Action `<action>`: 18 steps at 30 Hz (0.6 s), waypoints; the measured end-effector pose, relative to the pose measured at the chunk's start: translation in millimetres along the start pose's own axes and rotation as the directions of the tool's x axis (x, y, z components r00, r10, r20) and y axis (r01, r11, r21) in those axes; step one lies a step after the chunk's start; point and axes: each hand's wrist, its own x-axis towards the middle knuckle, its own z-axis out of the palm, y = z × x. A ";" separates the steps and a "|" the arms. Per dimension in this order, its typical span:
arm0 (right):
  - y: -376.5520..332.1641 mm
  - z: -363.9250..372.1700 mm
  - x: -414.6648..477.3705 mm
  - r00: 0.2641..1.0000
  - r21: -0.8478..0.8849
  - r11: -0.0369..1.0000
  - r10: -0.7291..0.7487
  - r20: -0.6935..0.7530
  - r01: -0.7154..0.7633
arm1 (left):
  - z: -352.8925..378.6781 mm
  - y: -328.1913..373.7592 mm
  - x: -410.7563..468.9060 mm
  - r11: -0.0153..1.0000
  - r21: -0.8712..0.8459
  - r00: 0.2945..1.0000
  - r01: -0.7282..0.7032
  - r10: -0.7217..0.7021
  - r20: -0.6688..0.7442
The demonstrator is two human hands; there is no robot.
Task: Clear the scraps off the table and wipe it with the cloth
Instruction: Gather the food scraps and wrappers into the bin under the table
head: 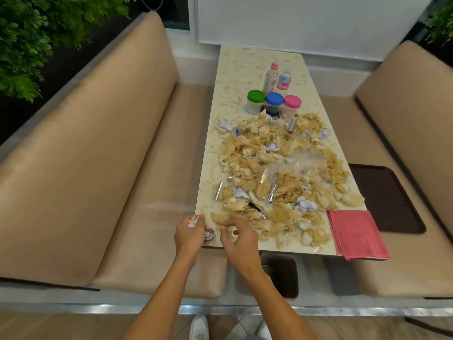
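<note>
Now left hand grips paper wad; right hand pinches chip scrap at table near edge.

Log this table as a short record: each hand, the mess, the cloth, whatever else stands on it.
left hand: holds crumpled paper
right hand: pinches a chip at near edge of table
scraps: chips, paper balls, foil tubes, plastic wrap, heaped mid-table
cloth: pink, folded, near right corner, untouched
jars: three, lidded, beyond the heap
bottles: two, behind the jars
</note>
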 end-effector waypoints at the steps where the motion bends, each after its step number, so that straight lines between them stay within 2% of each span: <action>1: -5.0 -0.6 -0.1 0.999 0.056 0.998 0.026 -0.025 -0.024 | 1.2 0.4 -0.4 1.000 -0.007 1.000 0.003 -0.003 0.006; 4: -17.9 2.0 0.5 0.997 0.157 0.986 0.058 -0.053 -0.049 | 6.2 0.5 0.0 0.997 -0.071 0.999 0.034 -0.032 0.037; 6: -21.2 6.6 1.6 0.997 0.162 0.985 0.066 -0.045 -0.058 | 9.2 0.6 0.1 0.988 -0.139 0.996 0.063 -0.053 0.071; 9: -22.1 11.7 2.8 0.998 0.099 0.994 0.052 -0.021 -0.050 | 13.9 1.4 1.0 0.965 -0.239 0.988 0.107 -0.077 0.132; 14: -20.8 10.4 -0.3 0.992 -0.080 0.992 -0.090 0.093 0.098 | 15.3 6.1 -1.6 0.916 -0.359 0.969 0.180 -0.102 0.226; 16: -18.6 8.0 -4.7 0.982 -0.043 0.992 -0.115 0.148 0.123 | 13.9 5.2 0.7 0.904 -0.384 0.970 0.186 -0.105 0.221; 18: -17.2 5.5 -10.9 0.985 0.047 0.995 -0.099 0.139 0.093 | 11.9 4.3 3.8 0.899 -0.396 0.973 0.188 -0.115 0.201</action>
